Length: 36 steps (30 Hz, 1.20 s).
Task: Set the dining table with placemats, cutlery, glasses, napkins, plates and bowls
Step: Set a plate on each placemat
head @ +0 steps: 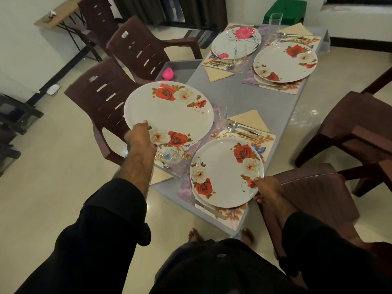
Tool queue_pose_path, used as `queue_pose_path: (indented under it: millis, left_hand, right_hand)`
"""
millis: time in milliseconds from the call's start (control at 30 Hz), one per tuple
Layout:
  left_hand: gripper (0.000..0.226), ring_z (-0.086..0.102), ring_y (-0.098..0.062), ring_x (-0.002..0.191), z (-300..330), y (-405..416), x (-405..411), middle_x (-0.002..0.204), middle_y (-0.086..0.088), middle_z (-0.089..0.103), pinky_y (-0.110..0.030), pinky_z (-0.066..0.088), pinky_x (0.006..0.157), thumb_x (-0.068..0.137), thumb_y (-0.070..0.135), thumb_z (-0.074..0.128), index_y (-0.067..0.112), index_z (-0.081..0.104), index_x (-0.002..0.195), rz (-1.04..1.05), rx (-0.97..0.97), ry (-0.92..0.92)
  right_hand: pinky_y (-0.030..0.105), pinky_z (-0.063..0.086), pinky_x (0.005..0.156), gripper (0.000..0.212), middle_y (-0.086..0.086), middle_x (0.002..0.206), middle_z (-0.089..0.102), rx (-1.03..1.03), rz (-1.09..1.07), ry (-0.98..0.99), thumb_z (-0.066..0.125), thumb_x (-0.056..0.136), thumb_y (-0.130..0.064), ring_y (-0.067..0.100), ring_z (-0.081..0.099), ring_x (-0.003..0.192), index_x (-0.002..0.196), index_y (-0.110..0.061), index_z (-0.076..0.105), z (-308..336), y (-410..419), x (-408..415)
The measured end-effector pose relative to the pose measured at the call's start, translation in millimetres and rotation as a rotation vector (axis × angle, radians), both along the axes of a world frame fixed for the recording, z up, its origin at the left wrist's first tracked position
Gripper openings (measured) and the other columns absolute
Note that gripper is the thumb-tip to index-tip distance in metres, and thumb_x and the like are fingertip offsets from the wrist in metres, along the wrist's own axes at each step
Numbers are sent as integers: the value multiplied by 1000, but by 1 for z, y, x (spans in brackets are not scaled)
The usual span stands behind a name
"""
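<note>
Left hand (139, 137) grips raised plate (169, 111) (rose-patterned); right hand (268, 188) holds near plate (224, 172).

Rose-patterned plate (169, 111) tilted above the near-left placemat (180, 160); matching plate (227, 172) flat on near-right placemat (231, 215).

Left hand (139, 136) grips rim of rose-print plate (169, 111) at centre-left, held tilted above near-left placemat (180, 160). Right hand (268, 188) pinches edge of second rose plate (227, 172), lower centre, resting on floral placemat (231, 215) on grey table (244, 96). Spoon and fork (241, 128) beside folded beige napkin (250, 120), just above that plate. Overturned glass (171, 157) under held plate. Upper right: third rose plate (285, 62), pink-flower plate (236, 42), tall glass (274, 24). Brown plastic chairs (135, 49) at left, green stool (285, 11) at top.
</note>
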<state>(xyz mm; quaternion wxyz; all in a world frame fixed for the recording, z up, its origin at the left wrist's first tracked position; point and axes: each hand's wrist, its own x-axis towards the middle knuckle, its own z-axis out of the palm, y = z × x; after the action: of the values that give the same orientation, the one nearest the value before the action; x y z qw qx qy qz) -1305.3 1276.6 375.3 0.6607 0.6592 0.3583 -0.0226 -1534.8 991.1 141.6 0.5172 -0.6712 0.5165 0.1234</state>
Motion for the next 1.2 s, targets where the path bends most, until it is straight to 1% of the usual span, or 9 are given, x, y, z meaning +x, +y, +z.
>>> queue_pose_path:
  millis: [133,300,367,467,567,700,833,967,1200]
  left_hand:
    - [24,78,-24,83,3,1,-2,100,-5,77,-41,67,66,93,23,78,17,66,113,1,-15,-16]
    - [31,79,-24,84,3,0,-5,101,-5,77,-45,68,69,96,21,77,16,64,124,-2,-35,-15]
    - [31,79,-24,83,1,1,-5,102,-5,78,-45,68,70,95,21,77,16,65,123,-7,-20,-15]
    - [29,79,-24,82,-2,4,-4,101,-4,78,-45,68,70,93,25,80,17,68,119,-13,13,-2]
    - [29,80,-25,81,-4,9,-1,100,-3,78,-45,68,70,92,25,81,18,68,117,-12,11,-4]
    - [31,81,-29,82,-5,19,4,102,-5,80,-52,67,72,87,24,83,19,69,115,19,-44,-28]
    - [31,81,-26,83,-7,21,8,97,-5,81,-47,67,69,86,23,83,16,70,113,34,-31,-40]
    - [28,79,-25,83,-9,10,3,95,-6,80,-46,67,72,91,18,79,9,70,116,1,-24,-44]
    - [35,79,-25,84,-9,0,0,100,-7,79,-46,67,71,92,20,79,11,67,124,-46,-13,-39]
  right_hand:
    - [34,57,42,26,14,74,73,-32,-40,-20,70,96,-32,29,71,48,97,-6,71,-3,-1,-8]
    - [51,62,48,24,14,73,75,-34,-66,-65,67,91,-32,32,72,48,93,-9,73,-7,5,5]
    - [54,62,49,24,15,75,75,-23,-59,-82,67,91,-32,33,72,48,94,-9,73,-6,6,18]
    - [46,63,48,20,13,83,75,-29,-10,-73,68,97,-31,31,73,51,96,-11,72,3,8,34]
    - [36,59,44,22,16,88,75,-5,10,-31,71,97,-28,30,74,52,102,-7,69,0,5,37]
    - [45,63,49,22,19,89,75,27,-38,-31,71,97,-24,34,73,52,106,-4,69,-12,1,29]
    - [51,64,52,25,19,83,76,46,-42,-26,76,91,-24,34,74,52,99,-2,69,-19,-1,19]
    - [50,64,53,29,16,71,75,31,-6,-22,83,88,-26,30,74,51,91,-1,68,-18,-1,12]
    - [35,58,45,40,17,71,74,20,46,1,92,80,-27,27,73,50,93,1,67,-14,-4,9]
